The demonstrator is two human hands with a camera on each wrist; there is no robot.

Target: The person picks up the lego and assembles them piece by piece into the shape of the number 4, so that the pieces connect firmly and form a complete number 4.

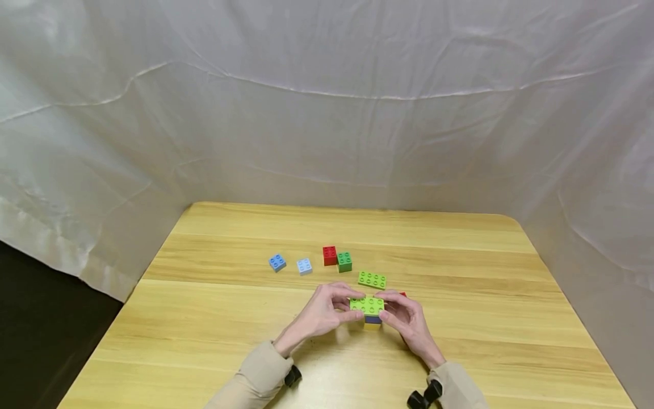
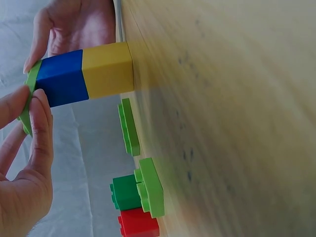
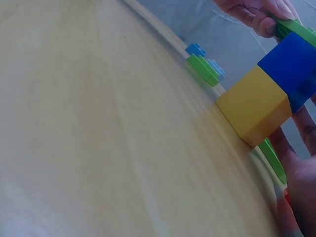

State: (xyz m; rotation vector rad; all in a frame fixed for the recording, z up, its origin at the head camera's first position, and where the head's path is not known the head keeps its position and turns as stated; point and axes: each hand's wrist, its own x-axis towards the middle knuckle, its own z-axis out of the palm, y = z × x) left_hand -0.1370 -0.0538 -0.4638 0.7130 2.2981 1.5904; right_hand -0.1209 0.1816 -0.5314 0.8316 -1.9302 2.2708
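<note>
A stack stands on the wooden table, with a yellow brick (image 2: 108,69) at the bottom, a blue brick (image 2: 61,78) over it and a lime-green eight-stud plate (image 1: 367,305) on top. The plate juts past the blue brick toward the left hand. My left hand (image 1: 322,312) pinches that jutting end between thumb and fingers. At the other end, my right hand (image 1: 409,321) holds the plate with thumb and forefinger. Its remaining fingers are mostly hidden behind the stack in the right wrist view.
Beyond the stack lies another lime plate (image 1: 372,280). Farther back are green (image 1: 344,262) and red (image 1: 329,255) bricks, with light blue (image 1: 304,266) and blue (image 1: 277,262) ones leftward. A lime piece (image 2: 150,187) shows in the wrist views. Something red (image 1: 403,294) peeks past the right hand.
</note>
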